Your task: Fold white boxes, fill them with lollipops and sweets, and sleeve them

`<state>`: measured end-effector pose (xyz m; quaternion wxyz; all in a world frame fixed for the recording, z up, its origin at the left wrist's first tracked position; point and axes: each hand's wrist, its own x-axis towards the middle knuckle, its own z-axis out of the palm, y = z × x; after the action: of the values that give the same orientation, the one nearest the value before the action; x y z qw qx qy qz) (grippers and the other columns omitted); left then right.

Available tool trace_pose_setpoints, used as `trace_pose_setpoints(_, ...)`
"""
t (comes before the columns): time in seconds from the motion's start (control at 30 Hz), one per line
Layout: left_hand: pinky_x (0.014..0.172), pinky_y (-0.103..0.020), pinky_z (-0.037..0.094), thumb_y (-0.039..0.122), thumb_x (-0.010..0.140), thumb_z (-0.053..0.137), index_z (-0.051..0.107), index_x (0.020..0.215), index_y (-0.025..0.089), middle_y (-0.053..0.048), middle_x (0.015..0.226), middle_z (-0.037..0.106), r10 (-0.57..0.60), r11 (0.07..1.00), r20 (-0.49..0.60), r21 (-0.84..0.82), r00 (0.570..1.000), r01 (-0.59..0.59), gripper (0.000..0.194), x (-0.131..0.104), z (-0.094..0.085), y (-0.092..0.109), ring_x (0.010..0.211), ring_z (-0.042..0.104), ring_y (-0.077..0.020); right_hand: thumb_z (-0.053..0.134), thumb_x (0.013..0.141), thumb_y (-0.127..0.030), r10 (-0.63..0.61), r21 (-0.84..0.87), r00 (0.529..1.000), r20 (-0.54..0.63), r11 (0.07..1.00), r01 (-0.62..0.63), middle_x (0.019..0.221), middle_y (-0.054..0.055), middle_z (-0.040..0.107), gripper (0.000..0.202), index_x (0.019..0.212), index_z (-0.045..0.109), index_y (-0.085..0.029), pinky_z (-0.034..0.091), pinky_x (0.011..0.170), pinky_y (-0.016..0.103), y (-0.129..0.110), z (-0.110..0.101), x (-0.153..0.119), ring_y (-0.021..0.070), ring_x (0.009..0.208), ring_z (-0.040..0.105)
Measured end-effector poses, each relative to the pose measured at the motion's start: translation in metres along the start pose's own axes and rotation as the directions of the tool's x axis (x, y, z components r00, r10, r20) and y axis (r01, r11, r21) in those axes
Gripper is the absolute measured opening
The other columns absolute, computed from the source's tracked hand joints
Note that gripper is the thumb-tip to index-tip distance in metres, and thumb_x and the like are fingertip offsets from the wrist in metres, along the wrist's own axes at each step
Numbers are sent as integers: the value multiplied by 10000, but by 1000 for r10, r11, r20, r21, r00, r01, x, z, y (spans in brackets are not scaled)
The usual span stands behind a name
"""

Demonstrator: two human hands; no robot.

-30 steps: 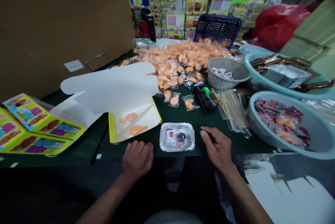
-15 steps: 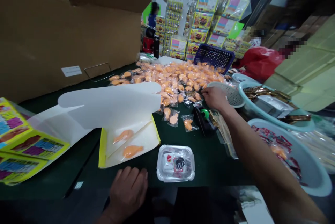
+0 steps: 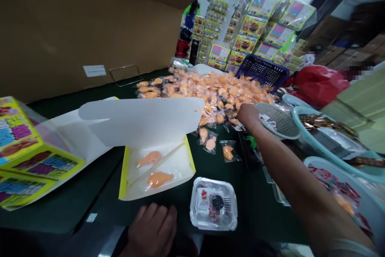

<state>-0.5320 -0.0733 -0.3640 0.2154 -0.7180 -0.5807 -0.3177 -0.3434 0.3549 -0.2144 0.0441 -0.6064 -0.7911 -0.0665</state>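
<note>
My right hand (image 3: 248, 116) reaches to the right edge of a pile of wrapped orange pieces (image 3: 207, 84); its fingertips are hidden among them. My left hand (image 3: 155, 227) rests at the table's front edge with fingers curled, and nothing shows in it. Above it stands an open yellow-edged box (image 3: 122, 177) with two orange drumstick-shaped pieces (image 3: 159, 179) inside. A clear plastic container (image 3: 213, 204) holding small packets sits between my hands. One wrapped orange piece (image 3: 228, 152) lies behind the container, beside a black tape dispenser (image 3: 247, 150).
Printed yellow boxes (image 3: 39, 160) stand at the left, before a large cardboard box (image 3: 90, 36). On the right are a perforated basket (image 3: 279, 122), a blue basin of brown packets (image 3: 303, 118) and another of red packets (image 3: 325, 162). A purple basket (image 3: 261, 68) leans behind the pile.
The view has shifted, so most things sit further right or lower. My right hand's fingers, visible before at the pile, are now hidden. My left hand stays curled near the table edge.
</note>
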Motion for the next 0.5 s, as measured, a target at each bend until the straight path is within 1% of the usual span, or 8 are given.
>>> trace_pose_setpoints(0.07, 634, -413, 317, 146, 926, 613, 681, 1006, 167, -44, 739, 620, -6, 1000, -8, 0, 1000, 6, 107, -1, 0, 1, 671, 514, -211, 447, 1036, -190, 44, 128, 995, -93, 991, -32, 1214, 349, 686, 377, 1242, 679, 25, 547, 979, 498, 5, -16, -11, 408, 1206, 684)
trace_pose_setpoints(0.17, 632, -411, 325, 138, 921, 634, 682, 982, 171, -49, 756, 626, -13, 1000, -24, -2, 1000, 13, 85, -1, 2, 0, 681, 523, -213, 438, 1088, -349, 22, 410, 995, -100, 912, 21, 1072, 187, 756, 359, 1198, 669, -97, 617, 790, 360, 16, -36, -50, 265, 958, 762)
trace_pose_setpoints(0.2, 633, -410, 327, 134, 920, 642, 681, 974, 172, -48, 755, 622, -13, 1000, -24, 3, 1000, 13, 76, -1, 3, 0, 683, 523, -213, 497, 1072, -412, 0, 580, 998, -65, 814, 38, 1000, 133, 761, 341, 1158, 665, -128, 613, 697, 310, 18, -39, -69, 225, 857, 761)
trace_pose_setpoints(0.27, 633, -406, 322, 131, 924, 660, 674, 957, 173, -37, 733, 602, -19, 1000, -19, 11, 1000, 19, 55, 1, 3, 0, 675, 510, -210, 686, 972, -483, -71, 930, 997, 32, 368, -4, 908, 80, 744, 348, 1083, 668, -154, 575, 570, 262, 20, -41, -114, 195, 746, 738)
trace_pose_setpoints(0.33, 635, -397, 324, 135, 932, 676, 670, 963, 176, -26, 721, 589, -47, 998, -24, -31, 999, 46, 52, 5, -1, 2, 673, 503, -201, 827, 877, -480, -173, 995, 980, 101, 4, -102, 871, 62, 741, 388, 1062, 698, -164, 556, 547, 242, 16, -38, -166, 178, 714, 720)
trace_pose_setpoints(0.37, 646, -390, 344, 137, 940, 676, 673, 988, 178, -27, 742, 602, -77, 993, -29, -94, 997, 74, 63, 7, -5, 5, 690, 519, -198, 851, 867, -469, -207, 989, 972, 113, -69, -130, 862, 61, 748, 381, 1061, 716, -171, 563, 560, 243, 13, -37, -193, 174, 711, 716)
trace_pose_setpoints(0.43, 682, -366, 410, 162, 972, 660, 681, 1058, 190, -31, 808, 637, -231, 925, -19, -315, 973, 213, 93, 11, -19, 16, 738, 569, -188, 842, 897, -440, -217, 991, 973, 82, -83, -102, 893, 67, 769, 311, 1063, 750, -193, 591, 612, 264, 4, -36, -245, 175, 732, 722)
trace_pose_setpoints(0.5, 693, -330, 473, 256, 1028, 622, 680, 1151, 211, -33, 868, 657, -483, 661, 118, -601, 868, 449, 144, 18, -38, 33, 763, 609, -174, 795, 952, -376, -168, 1000, 986, -20, 14, 22, 1035, 74, 787, 189, 1068, 777, -228, 633, 723, 311, -7, -35, -294, 190, 830, 747)
